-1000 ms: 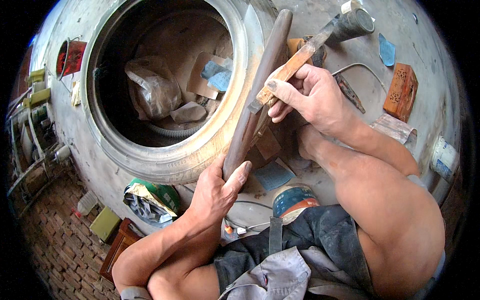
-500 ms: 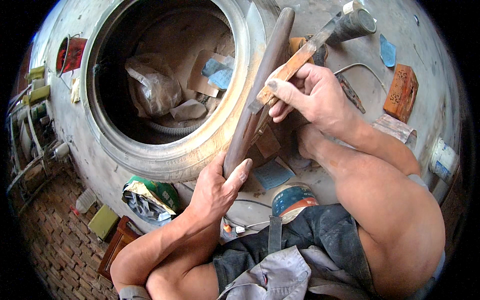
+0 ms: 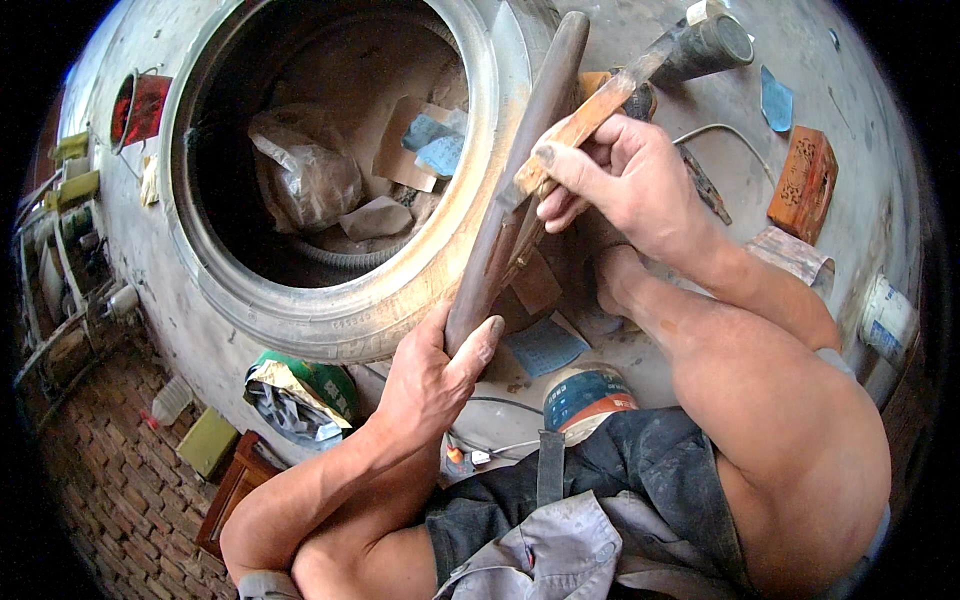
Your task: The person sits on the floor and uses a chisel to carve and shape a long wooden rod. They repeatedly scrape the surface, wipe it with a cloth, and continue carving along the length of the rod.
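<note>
A long, dark brown, curved piece (image 3: 530, 150), smooth and probably wooden, slants up from my lap side and lies against the side of a tyre. My left hand (image 3: 430, 380) is wrapped round its lower end, thumb on top. In my right hand (image 3: 635, 175) I pinch a flat, narrow bar (image 3: 595, 110) of worn orange-brown wood with greyish ends. Its near end touches the face of the dark piece around the middle. What the underside of the bar is like stays hidden.
The large tyre (image 3: 410, 325) holds a plastic bag and blue paper pieces. Around me stand a green bucket (image 3: 335, 385), a blue-and-orange tub (image 3: 588, 395) and a dark cylinder (image 3: 715, 48). An orange block (image 3: 803, 180) lies right, blue paper (image 3: 548, 345) by my foot.
The flat bar in my right hand has shifted slightly, its near end a little farther up the dark piece. My left hand keeps its hold in nearly the same place.
</note>
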Action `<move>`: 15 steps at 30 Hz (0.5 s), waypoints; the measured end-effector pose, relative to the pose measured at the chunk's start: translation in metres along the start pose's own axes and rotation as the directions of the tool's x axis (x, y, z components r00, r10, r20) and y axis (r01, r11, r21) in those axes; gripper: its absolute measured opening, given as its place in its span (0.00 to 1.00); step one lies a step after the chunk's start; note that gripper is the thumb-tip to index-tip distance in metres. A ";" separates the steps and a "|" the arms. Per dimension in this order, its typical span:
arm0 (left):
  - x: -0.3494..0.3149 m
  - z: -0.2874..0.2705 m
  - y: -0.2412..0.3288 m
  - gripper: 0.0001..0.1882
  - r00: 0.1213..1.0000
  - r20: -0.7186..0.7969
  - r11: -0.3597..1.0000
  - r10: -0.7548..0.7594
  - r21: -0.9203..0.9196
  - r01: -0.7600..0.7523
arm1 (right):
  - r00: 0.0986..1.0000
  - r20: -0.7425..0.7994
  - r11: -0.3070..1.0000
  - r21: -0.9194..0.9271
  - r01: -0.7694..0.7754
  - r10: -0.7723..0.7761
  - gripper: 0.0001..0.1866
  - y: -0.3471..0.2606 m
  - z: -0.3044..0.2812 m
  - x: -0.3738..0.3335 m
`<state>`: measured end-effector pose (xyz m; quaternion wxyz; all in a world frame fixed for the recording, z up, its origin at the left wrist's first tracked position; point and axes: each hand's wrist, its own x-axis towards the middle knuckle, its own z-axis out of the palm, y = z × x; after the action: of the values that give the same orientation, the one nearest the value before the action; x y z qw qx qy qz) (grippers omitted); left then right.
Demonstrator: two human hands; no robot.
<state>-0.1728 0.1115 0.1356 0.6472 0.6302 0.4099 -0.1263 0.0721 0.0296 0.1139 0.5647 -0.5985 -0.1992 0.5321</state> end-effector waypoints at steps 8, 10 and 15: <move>0.001 0.003 -0.003 0.18 1.000 0.002 0.998 0.028 -0.053 -0.027 | 0.999 -0.024 1.000 -0.006 0.030 -0.030 0.12 0.001 -0.001 0.002; 0.000 0.002 0.000 0.18 1.000 0.008 0.999 0.008 -0.038 -0.008 | 1.000 -0.016 1.000 -0.005 0.000 0.000 0.12 0.004 -0.001 0.001; 0.000 0.000 -0.006 0.19 0.999 0.030 0.999 -0.034 -0.041 0.035 | 0.999 -0.017 0.999 -0.021 0.036 -0.037 0.12 0.001 -0.002 0.002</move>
<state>-0.1769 0.1109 0.1312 0.6640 0.6074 0.4137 -0.1380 0.0745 0.0303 0.1113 0.5698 -0.6053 -0.2107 0.5143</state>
